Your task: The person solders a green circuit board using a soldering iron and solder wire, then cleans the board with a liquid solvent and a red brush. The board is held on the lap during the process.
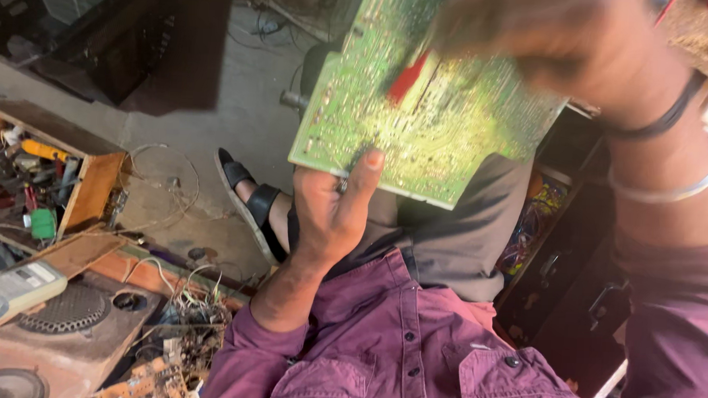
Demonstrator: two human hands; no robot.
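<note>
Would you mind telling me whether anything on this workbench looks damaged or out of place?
Yes: loose wires and board scraps lie tangled beside the bare speaker box. The green circuit board, held at its lower edge by the left hand with the right hand above, looks grimy.

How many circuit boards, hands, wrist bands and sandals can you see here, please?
Green circuit board: 1
Hands: 2, the left hand gripping the board's lower edge and the right hand at its top
Wrist bands: 2, black and silver
Black sandal: 1
Total: 6
</note>
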